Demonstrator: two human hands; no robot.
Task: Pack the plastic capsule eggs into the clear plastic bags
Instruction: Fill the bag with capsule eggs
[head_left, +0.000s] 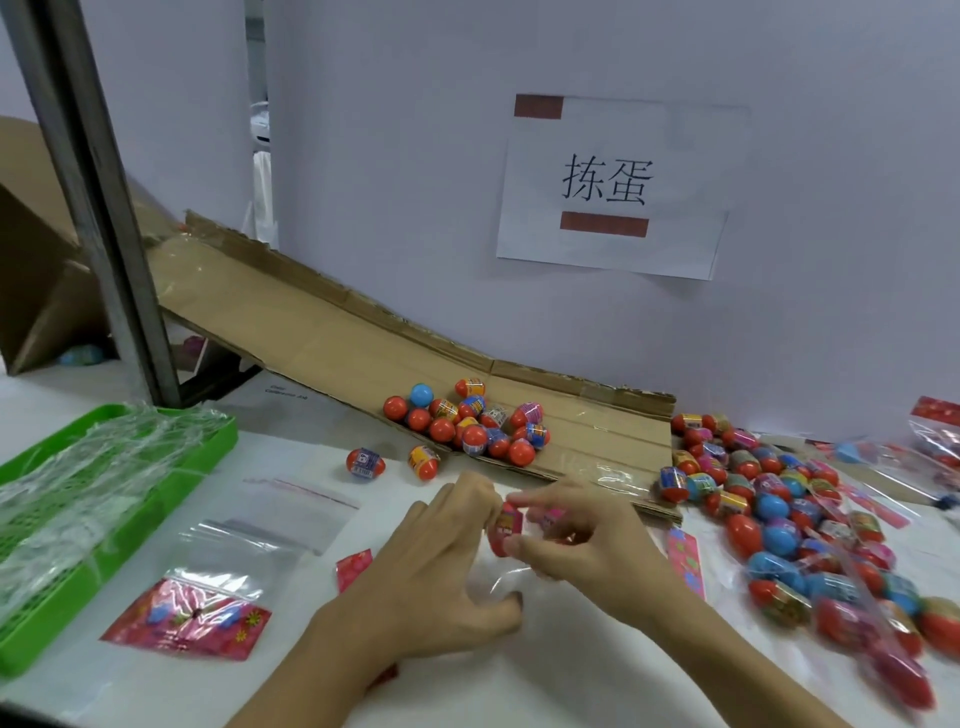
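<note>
The right hand (582, 535) pinches a red plastic capsule egg (505, 527) (label blurred); the left hand (441, 561) curls round a clear plastic bag (498, 577) beneath it.

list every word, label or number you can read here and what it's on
"拣蛋": white paper sign taped on the wall.
Faint grey print on the white table under the cardboard ramp: too blurred to read.
Wrappers on the capsule eggs: too small to read.
Printed bag header cards: unreadable.

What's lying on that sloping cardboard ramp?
A cluster of capsule eggs, mostly red with some blue, sits on the lower part of the cardboard ramp. Its upper part shows only bare cardboard; the top end is hidden behind a metal post.
</note>
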